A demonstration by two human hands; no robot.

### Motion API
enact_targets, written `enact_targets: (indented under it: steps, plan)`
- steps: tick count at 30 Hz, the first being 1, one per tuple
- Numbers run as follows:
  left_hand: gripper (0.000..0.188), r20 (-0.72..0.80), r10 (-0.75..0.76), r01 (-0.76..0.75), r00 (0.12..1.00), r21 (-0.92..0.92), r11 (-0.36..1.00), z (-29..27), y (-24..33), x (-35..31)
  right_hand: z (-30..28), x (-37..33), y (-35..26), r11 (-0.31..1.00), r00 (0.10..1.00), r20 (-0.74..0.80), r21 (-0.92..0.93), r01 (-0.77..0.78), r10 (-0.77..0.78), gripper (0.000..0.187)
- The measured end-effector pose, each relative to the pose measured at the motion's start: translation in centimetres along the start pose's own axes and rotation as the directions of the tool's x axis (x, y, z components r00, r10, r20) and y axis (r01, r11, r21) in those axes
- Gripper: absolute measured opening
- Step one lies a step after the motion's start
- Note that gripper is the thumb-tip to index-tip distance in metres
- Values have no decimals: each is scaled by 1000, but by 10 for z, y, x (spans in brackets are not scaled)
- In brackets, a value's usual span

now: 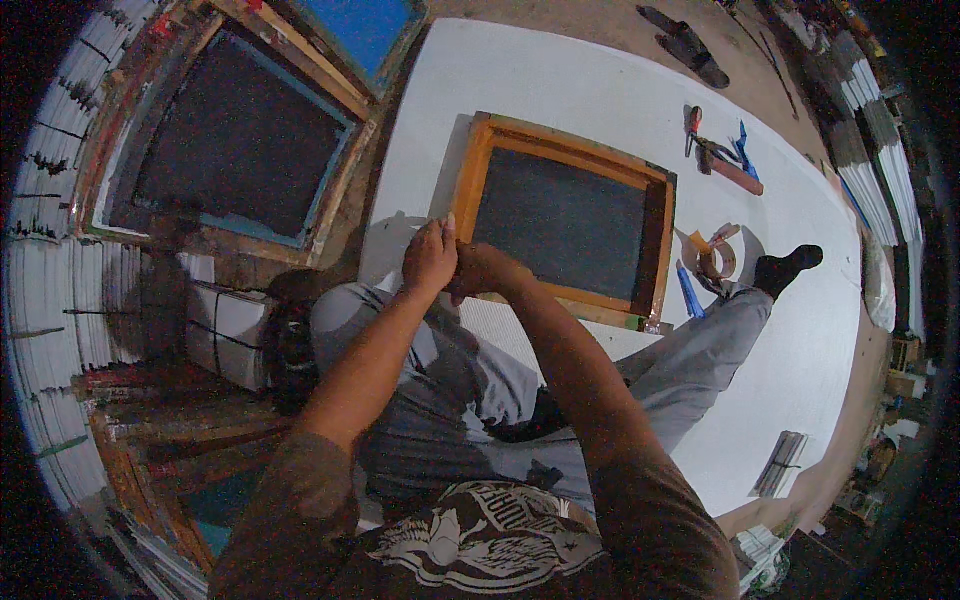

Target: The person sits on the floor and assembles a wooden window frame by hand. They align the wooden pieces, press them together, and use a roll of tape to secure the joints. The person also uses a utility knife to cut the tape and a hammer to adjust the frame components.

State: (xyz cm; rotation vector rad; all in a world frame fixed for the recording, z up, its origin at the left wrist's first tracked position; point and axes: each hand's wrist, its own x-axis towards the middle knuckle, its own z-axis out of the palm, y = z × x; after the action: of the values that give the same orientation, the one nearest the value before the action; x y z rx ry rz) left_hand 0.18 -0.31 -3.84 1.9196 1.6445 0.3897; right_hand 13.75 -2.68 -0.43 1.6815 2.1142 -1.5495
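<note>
A wooden frame [660,235] with dark mesh [562,225] stretched inside lies on a white board [800,370] in front of my crossed legs. At its near left corner, my left hand [430,258] is closed, with fingertips by the frame's outer edge. Right beside it, my right hand [485,270] is also closed, its fingers curled against the same corner. The two hands meet or nearly meet. Whatever lies between their fingers is hidden.
Right of the frame lie a tape roll [718,262], a blue cutter [690,290], a red-handled screwdriver [693,122] and pliers [720,152]. A larger dark-meshed frame [335,175] stands at left, near stacked bundles [45,290]. A sandal [688,48] rests beyond the board.
</note>
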Motion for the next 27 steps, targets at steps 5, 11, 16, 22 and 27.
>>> enact_targets:
  steps: [5, 11, 16, 22, 27]
  plan:
    - [53, 25, 44, -45, 999, 43, 998, -2, 6, -1, -8, -32, 42, 989, 989, -24, -27, 146, -146, 82]
    - [56, -5, 61, -59, 998, 160, 985, 6, -10, 2, -31, -119, 91, 994, 994, -25, 12, -105, 106, 78]
    - [57, -65, 454, -414, 889, 312, 855, 4, 14, -17, -53, -199, 113, 967, 980, -97, 208, -148, 171, 71]
    - [69, 372, 609, -711, 701, 301, 635, 10, 26, -52, -39, -233, 179, 976, 970, -180, -114, -184, 162, 69]
    - [64, 459, 530, -689, 713, 320, 650, 14, 17, -45, 2, -230, 191, 929, 904, -390, -237, -285, 178, 48]
